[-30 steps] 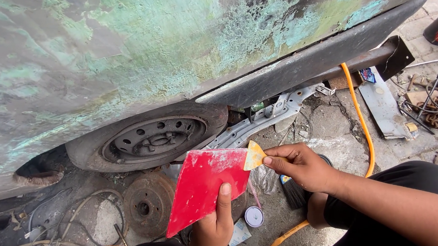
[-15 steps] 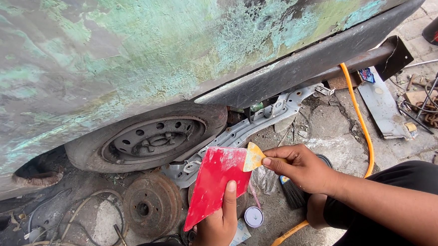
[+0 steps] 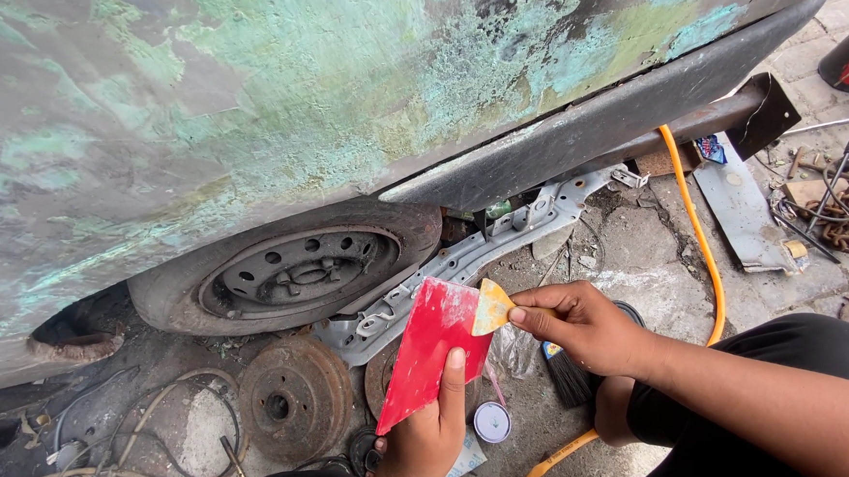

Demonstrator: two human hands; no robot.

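My left hand (image 3: 425,440) grips a flat red plastic board (image 3: 424,353) from below, thumb pressed on its face, the board tilted edge-on toward me. My right hand (image 3: 584,327) pinches a small yellow spreader (image 3: 492,307), whose blade rests against the board's upper right corner. Both hands are low in the view, in front of a car's side panel (image 3: 320,89) covered in patchy green filler and bare metal. A wheel with a black steel rim (image 3: 291,272) sits under the panel, just above the board.
A rusty brake drum (image 3: 293,400) and a small round tin (image 3: 492,422) lie on the ground near my hands. An orange hose (image 3: 700,234) curves along the right. A grey metal bracket (image 3: 502,239), a brush (image 3: 567,376), chains and tools (image 3: 840,217) lie on the paving.
The red board has turned more edge-on, so less of its face shows. The yellow spreader stays at its upper corner; my right hand has barely shifted.
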